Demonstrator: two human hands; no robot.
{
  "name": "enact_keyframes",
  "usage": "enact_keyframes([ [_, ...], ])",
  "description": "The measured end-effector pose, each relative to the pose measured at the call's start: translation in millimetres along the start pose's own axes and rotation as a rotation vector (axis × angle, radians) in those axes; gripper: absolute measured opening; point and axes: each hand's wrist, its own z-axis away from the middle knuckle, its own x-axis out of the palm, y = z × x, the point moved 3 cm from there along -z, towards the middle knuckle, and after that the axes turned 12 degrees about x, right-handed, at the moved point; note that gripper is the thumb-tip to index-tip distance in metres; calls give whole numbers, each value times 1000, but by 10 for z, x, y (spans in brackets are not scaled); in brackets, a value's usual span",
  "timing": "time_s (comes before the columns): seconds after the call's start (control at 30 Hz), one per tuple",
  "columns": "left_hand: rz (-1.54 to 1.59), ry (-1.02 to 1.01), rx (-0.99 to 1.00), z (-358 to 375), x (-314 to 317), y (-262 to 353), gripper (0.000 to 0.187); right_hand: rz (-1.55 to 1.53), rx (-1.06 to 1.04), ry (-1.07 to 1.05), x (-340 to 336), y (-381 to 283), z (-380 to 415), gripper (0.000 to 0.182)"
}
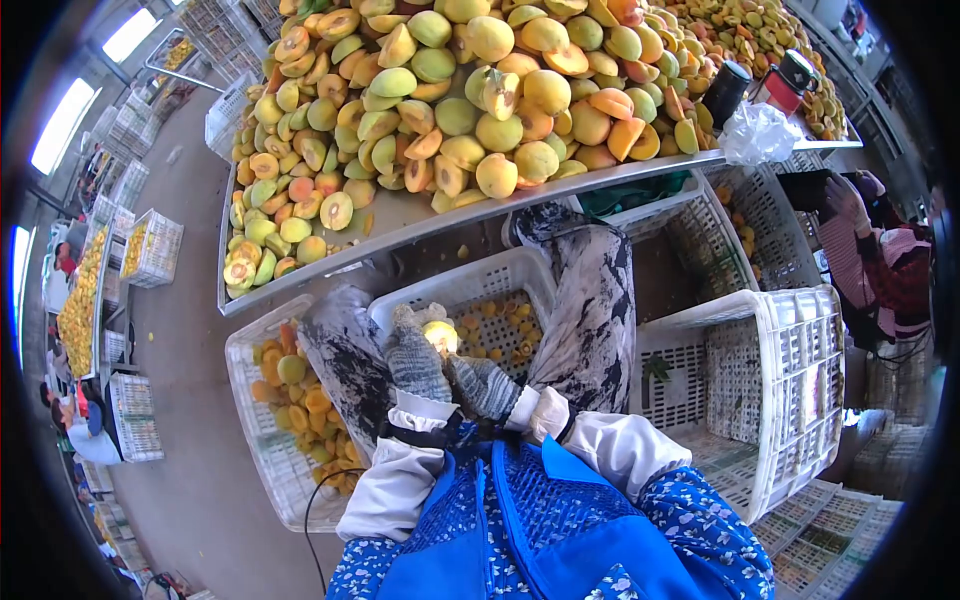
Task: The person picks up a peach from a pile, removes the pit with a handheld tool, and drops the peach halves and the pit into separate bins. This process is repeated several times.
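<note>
Just beyond the blue vest point(560, 500) and the pale sleeve covers, the gloved left hand point(415, 358) is curled around a yellow peach point(440, 336), which sits at its fingertips on the inner side — glare washes out the fruit's surface. The gloved right hand point(485, 387) is bent in close, its fingers at the peach's lower edge; whether it grips anything I cannot tell. Beneath and beyond both hands, between the knees, a white crate point(515, 268) holds small pieces of fruit. Another crate point(243, 370), beside the left leg, contains orange-yellow peach halves; a third point(765, 400) stands tilted at the right. Farther out, a metal table point(395, 235) carries heaped peaches point(450, 95) — many cut — with a clear plastic bag point(760, 135) at its edge. Beyond, at right, sits a person in gloves point(850, 205).
</note>
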Motion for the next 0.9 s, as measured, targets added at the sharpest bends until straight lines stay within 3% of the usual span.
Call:
enact_keyframes([
  [0.03,16,36,-1,5,2,-17,41,192,-75,-6,-67,40,-46,37],
  [0.13,24,75,172,54,59,-20,41,192,-150,23,-58,2,-8,35],
  [0.17,-49,-5,305,-4,-4,-132,44,264,-18,33,-98,44,-18,37],
  [0.27,-47,-33,368,15,41,-66,42,263,-107,55,-22,-72,54,31],
  [0.3,-43,-29,367,26,46,-36,42,360,-149,-21,-12,-108,15,23],
  [0.33,19,-73,241,18,63,-27,42,364,-148,-21,-24,-129,48,23],
  [0.37,81,-118,118,7,85,-34,42,391,-12,-28,-46,-136,84,25],
  [0.4,85,-119,119,-10,89,-36,42,415,123,-32,-39,-177,115,28],
  [0.43,59,-168,155,-17,97,-45,43,551,-149,-51,-184,169,-61,27],
  [0.47,34,-215,189,-14,94,-52,44,554,-146,-52,-258,240,-108,27],
  [0.53,17,-317,189,21,82,55,46,393,-22,-183,-247,174,-94,26],
  [0.6,29,-384,84,16,69,58,46,455,6,-159,-174,-46,25,27],
  [0.67,8,-440,118,-57,22,19,48,94,410,-216,-174,-33,51,27],
  [0.8,-60,-561,113,-56,42,124,44,79,492,-308,-186,-14,-2,30],
  [0.87,-122,-583,92,-49,7,131,42,730,168,-262,-145,-208,34,35],
  [0.9,-161,-605,111,-51,-24,91,42,1099,-438,-324,-215,-134,22,40],
])
